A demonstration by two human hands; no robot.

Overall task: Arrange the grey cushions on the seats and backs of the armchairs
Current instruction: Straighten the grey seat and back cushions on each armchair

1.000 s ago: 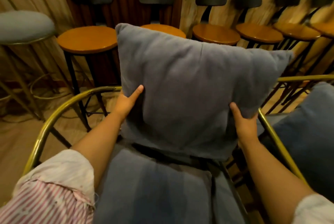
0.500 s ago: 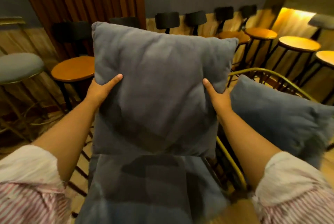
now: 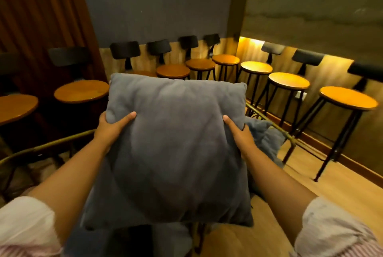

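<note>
Cushion [image 3: 172, 153] pinched at both upper side edges: my left hand [image 3: 113, 127] at 9 o'clock, right hand [image 3: 238, 132] at 3, thumbs in front, fingers wrapped behind so it hangs square. It's held upright, clear of the armchair frame [image 3: 51, 145]. Second grey cushion [image 3: 263, 138] sits at 3 o'clock behind; bar stools [image 3: 289, 80] line 12 to 2.
</note>
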